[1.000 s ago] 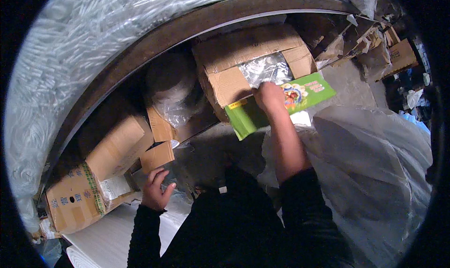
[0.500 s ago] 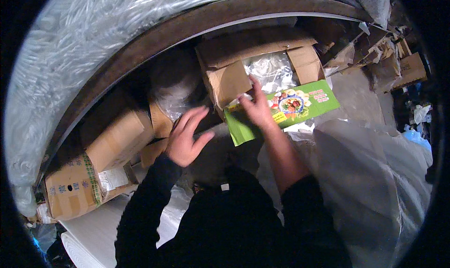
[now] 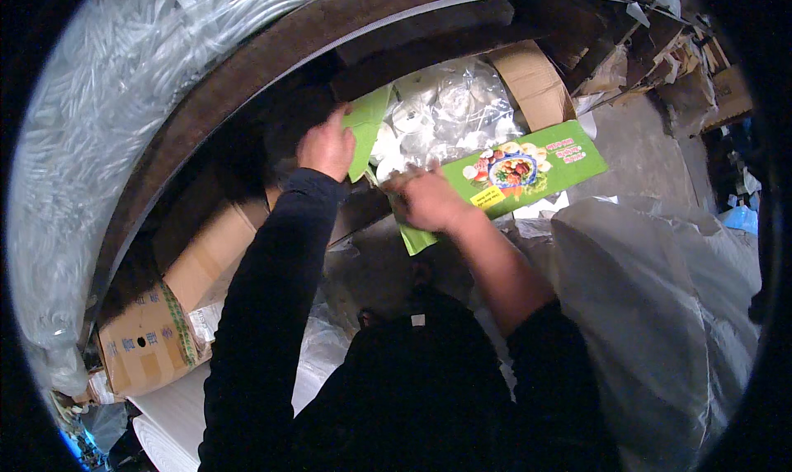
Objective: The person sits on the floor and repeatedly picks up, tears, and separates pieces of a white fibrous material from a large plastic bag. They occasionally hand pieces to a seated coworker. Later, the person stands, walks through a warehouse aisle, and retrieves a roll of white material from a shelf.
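Note:
A carton stands with its top flaps folded out, under the edge of a brown beam. Its near flap [image 3: 536, 167] is green with a printed picture of a food bowl. Inside lies a clear plastic bag [image 3: 454, 113] with white pieces that I cannot name. My left hand [image 3: 327, 146] has its fingers closed on the left carton flap [image 3: 369, 125], whose green side shows. Over the near left corner of the carton is my right hand [image 3: 431, 200], palm down; its fingers are smeared by motion. The right flap [image 3: 528, 84] shows plain brown cardboard and stands outward.
A long bundle wrapped in clear film [image 3: 107, 117] lies along the curved brown beam [image 3: 214, 84]. At the left are brown cartons [image 3: 148, 340] and a white roll [image 3: 169, 418]. A large translucent sheet [image 3: 643, 290] covers the right side. Torn cardboard [image 3: 693, 84] lies far right.
My left hand has moved up and right to the left flap, which now stands out with its green side showing. My right hand has moved slightly down and left to the carton's near corner.

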Demonstrator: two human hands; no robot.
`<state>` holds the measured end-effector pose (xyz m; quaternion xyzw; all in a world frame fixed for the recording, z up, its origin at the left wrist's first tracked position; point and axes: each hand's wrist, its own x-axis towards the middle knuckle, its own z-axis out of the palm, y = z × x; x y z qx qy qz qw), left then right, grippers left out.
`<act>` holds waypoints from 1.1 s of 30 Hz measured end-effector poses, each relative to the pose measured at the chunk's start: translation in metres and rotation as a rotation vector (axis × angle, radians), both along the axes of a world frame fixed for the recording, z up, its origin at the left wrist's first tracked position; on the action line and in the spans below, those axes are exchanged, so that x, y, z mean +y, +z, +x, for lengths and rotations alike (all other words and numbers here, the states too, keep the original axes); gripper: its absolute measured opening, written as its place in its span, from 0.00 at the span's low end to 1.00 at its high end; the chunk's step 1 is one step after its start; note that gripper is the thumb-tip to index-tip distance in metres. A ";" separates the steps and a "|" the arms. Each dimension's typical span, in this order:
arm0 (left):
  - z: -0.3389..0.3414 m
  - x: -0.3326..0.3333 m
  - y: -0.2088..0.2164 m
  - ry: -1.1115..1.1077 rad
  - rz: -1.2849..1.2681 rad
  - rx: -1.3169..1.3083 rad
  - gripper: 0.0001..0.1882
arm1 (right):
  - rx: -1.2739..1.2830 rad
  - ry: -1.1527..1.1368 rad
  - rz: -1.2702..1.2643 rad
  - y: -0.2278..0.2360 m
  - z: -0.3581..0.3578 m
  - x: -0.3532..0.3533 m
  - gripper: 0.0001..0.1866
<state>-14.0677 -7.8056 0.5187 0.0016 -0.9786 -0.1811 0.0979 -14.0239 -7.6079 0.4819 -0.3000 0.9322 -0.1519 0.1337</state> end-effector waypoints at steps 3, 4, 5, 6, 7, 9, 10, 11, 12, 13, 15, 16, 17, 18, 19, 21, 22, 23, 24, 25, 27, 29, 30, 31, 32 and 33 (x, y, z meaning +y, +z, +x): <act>0.008 -0.020 -0.001 -0.081 0.010 0.070 0.20 | -0.087 -0.356 0.200 0.007 -0.026 0.026 0.19; 0.011 -0.024 -0.002 -0.072 0.015 0.062 0.20 | -0.071 -0.453 0.249 0.008 -0.033 0.043 0.20; 0.013 -0.027 -0.004 -0.058 0.021 0.080 0.20 | -0.012 -0.525 0.268 0.007 -0.040 0.056 0.25; 0.015 -0.030 -0.006 -0.046 0.027 0.080 0.20 | 0.062 -0.609 0.299 0.004 -0.047 0.064 0.34; 0.017 -0.032 -0.007 -0.066 0.037 0.137 0.20 | -0.012 -0.628 0.326 0.002 -0.055 0.075 0.43; 0.023 -0.036 -0.009 -0.033 0.085 0.160 0.19 | -0.035 -0.636 0.330 -0.004 -0.061 0.082 0.51; 0.027 -0.038 -0.010 -0.021 0.108 0.180 0.19 | -0.016 -0.681 0.305 -0.006 -0.065 0.083 0.53; 0.032 -0.040 -0.011 -0.007 0.142 0.193 0.19 | -0.041 -0.724 0.284 -0.007 -0.070 0.083 0.55; 0.038 -0.042 -0.012 0.018 0.174 0.186 0.19 | -0.054 -0.771 0.260 -0.008 -0.074 0.081 0.57; 0.045 -0.044 -0.014 0.081 0.196 0.127 0.18 | -0.066 -0.849 0.213 -0.008 -0.081 0.079 0.57; 0.057 -0.048 -0.019 0.029 0.224 0.216 0.18 | -0.052 -1.015 0.106 -0.009 -0.099 0.075 0.58; 0.063 -0.049 -0.022 0.020 0.242 0.243 0.18 | -0.068 -1.072 0.023 -0.010 -0.108 0.075 0.57; 0.067 -0.051 -0.025 0.014 0.262 0.261 0.18 | -0.091 -1.126 -0.053 -0.013 -0.118 0.074 0.55; 0.072 -0.052 -0.029 0.038 0.267 0.233 0.18 | -0.141 -1.179 -0.123 -0.017 -0.125 0.075 0.53; 0.077 -0.053 -0.032 0.065 0.275 0.202 0.18 | -0.185 -1.146 -0.116 -0.022 -0.131 0.077 0.54; 0.086 -0.055 -0.036 0.106 0.307 0.160 0.19 | -0.308 -1.091 -0.097 -0.032 -0.138 0.084 0.54; 0.091 -0.055 -0.039 0.125 0.335 0.150 0.19 | -0.233 -1.090 0.006 -0.039 -0.140 0.085 0.44; 0.096 -0.056 -0.041 0.165 0.372 0.117 0.19 | -0.235 -1.034 0.009 -0.043 -0.141 0.089 0.39; 0.100 -0.055 -0.042 0.208 0.413 0.057 0.19 | -0.237 -0.978 0.011 -0.047 -0.142 0.091 0.34; 0.104 -0.055 -0.044 0.156 0.395 0.113 0.19 | -0.214 -0.924 -0.002 -0.050 -0.144 0.094 0.29; 0.109 -0.054 -0.046 0.153 0.396 0.077 0.19 | -0.093 -0.896 -0.050 -0.053 -0.149 0.092 0.21; 0.111 -0.055 -0.046 0.118 0.349 0.101 0.19 | -0.012 -0.824 -0.073 -0.049 -0.158 0.088 0.22; 0.113 -0.055 -0.046 0.108 0.320 0.116 0.19 | 0.011 -0.861 -0.140 -0.045 -0.163 0.084 0.23; 0.114 -0.055 -0.046 0.082 0.291 0.153 0.19 | -0.408 -1.044 -0.815 -0.040 -0.169 0.077 0.22; 0.115 -0.055 -0.046 0.088 0.285 0.140 0.19 | -0.512 -0.998 -1.090 -0.032 -0.173 0.075 0.19; 0.116 -0.055 -0.047 0.081 0.282 0.147 0.20 | -0.658 -0.842 -1.402 -0.023 -0.178 0.073 0.17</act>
